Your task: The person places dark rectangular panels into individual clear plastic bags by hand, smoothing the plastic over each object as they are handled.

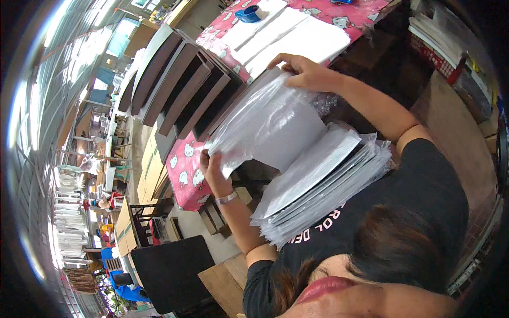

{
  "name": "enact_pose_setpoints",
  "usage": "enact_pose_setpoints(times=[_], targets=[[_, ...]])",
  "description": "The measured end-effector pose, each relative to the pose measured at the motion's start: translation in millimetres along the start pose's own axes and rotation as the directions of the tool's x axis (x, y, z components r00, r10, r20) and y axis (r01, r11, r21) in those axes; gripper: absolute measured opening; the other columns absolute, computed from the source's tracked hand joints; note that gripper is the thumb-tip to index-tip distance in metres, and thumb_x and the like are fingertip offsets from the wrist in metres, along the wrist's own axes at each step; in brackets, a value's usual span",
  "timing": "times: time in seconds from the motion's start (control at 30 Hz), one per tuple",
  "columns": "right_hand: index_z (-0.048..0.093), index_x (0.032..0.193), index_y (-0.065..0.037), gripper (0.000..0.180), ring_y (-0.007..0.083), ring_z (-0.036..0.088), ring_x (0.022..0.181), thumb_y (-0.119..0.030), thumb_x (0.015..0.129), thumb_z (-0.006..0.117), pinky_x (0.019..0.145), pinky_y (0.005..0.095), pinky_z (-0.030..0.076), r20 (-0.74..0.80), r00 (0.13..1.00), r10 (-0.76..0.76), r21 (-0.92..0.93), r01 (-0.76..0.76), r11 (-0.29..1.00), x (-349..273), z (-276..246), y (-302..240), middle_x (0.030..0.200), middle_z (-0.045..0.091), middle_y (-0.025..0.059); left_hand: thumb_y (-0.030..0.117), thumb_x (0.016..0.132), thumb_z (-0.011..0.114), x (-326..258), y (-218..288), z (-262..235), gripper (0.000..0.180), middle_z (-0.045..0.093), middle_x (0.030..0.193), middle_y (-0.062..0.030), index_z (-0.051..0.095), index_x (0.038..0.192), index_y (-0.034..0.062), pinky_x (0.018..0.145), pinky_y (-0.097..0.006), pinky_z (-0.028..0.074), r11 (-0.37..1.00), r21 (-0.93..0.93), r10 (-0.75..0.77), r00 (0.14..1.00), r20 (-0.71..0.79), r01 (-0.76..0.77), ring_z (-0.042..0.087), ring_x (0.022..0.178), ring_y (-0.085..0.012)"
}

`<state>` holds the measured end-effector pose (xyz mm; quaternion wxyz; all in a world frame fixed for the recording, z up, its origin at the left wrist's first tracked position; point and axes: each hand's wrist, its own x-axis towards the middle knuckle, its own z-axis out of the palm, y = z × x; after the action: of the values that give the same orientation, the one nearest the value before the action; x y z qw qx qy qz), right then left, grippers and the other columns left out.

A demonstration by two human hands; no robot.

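Observation:
A clear plastic sleeve, with a pale sheet showing through it, is stretched between my two hands. My left hand, with a pale band at its wrist, is closed on one corner beside the pink table edge. At the opposite corner my right hand pinches the sleeve between thumb and fingers. A thick stack of plastic-covered sheets leans against my body, just below the sleeve. Close beyond the sleeve stand several dark flat panels with brown edges, set upright in a row on the table.
The table wears a pink patterned cover. White sheets and a blue roll lie on its far part. A red crate with plastic-wrapped goods stands at the right. A black board is at lower left, near a person in blue.

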<state>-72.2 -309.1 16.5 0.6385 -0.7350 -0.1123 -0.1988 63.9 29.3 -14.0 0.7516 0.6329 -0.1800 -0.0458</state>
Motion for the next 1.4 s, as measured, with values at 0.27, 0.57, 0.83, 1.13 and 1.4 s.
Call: enact_pose_setpoints(times=[0.27, 0.57, 0.83, 1.13, 1.4], targets=[[0.063, 0.101, -0.003, 0.031, 0.0224, 0.061, 0.077, 0.001, 0.072, 0.057, 0.069, 0.0327, 0.052, -0.209, 0.886, -0.415, -0.725, 0.145, 0.673, -39.0, 15.3, 17.5, 0.104, 0.052, 0.0138, 0.000, 0.067, 0.051, -44.1, -8.6, 43.4, 0.058, 0.058, 0.071, -0.0104, 0.049, 0.125, 0.0017, 0.078, -0.029, 0.032, 0.256, 0.929, 0.454, 0.882, 0.128, -0.266, 0.047, 0.062, -0.0178], [0.057, 0.107, -0.001, 0.032, 0.0144, 0.060, 0.082, -0.005, 0.076, 0.064, 0.066, 0.0232, 0.050, 0.297, 0.826, 0.479, 0.444, -0.564, 0.697, -55.7, -28.6, 31.0, 0.097, 0.061, 0.0093, 0.012, 0.082, 0.058, -28.0, -7.6, -39.4, 0.019, 0.063, 0.085, -0.0094, 0.059, 0.094, -0.0028, 0.057, -0.024, 0.048, 0.767, 0.034, -0.626, 0.736, 0.260, 0.640, 0.061, 0.068, -0.0163], [0.062, 0.106, -0.005, 0.026, 0.0236, 0.060, 0.092, -0.014, 0.083, 0.054, 0.082, 0.0385, 0.047, 0.165, 0.805, 0.570, -0.239, -0.528, 0.815, -162.0, -34.0, 256.4, 0.103, 0.064, 0.0098, 0.017, 0.084, 0.058, -116.6, -139.4, -58.5, 0.031, 0.062, 0.101, -0.0116, 0.055, 0.109, -0.0017, 0.074, -0.027, 0.048, 0.561, 0.677, -0.762, 0.617, 0.196, 0.477, 0.061, 0.086, -0.0186], [0.065, 0.091, -0.005, 0.021, 0.0158, 0.057, 0.074, -0.015, 0.072, 0.067, 0.071, 0.0323, 0.047, -0.235, 0.968, 0.088, -0.383, -0.176, 0.907, -39.9, -48.7, 96.7, 0.078, 0.062, 0.0056, 0.020, 0.084, 0.057, -128.3, -129.7, -83.8, 0.037, 0.060, 0.107, -0.0144, 0.053, 0.114, -0.0016, 0.080, -0.030, 0.047, 0.592, 0.619, -0.673, 0.740, 0.026, 0.516, 0.060, 0.092, -0.0214], [0.066, 0.087, -0.005, 0.021, 0.0242, 0.059, 0.080, -0.022, 0.074, 0.068, 0.073, 0.0346, 0.046, 0.099, 0.980, 0.172, -0.712, -0.051, 0.701, 49.3, -78.9, 110.1, 0.083, 0.062, 0.0108, 0.022, 0.085, 0.057, -41.9, -36.9, 7.6, 0.042, 0.058, 0.112, -0.0168, 0.051, 0.119, -0.0015, 0.085, -0.033, 0.047, 0.889, 0.056, -0.343, 0.578, 0.741, 0.455, 0.059, 0.096, -0.0239]])
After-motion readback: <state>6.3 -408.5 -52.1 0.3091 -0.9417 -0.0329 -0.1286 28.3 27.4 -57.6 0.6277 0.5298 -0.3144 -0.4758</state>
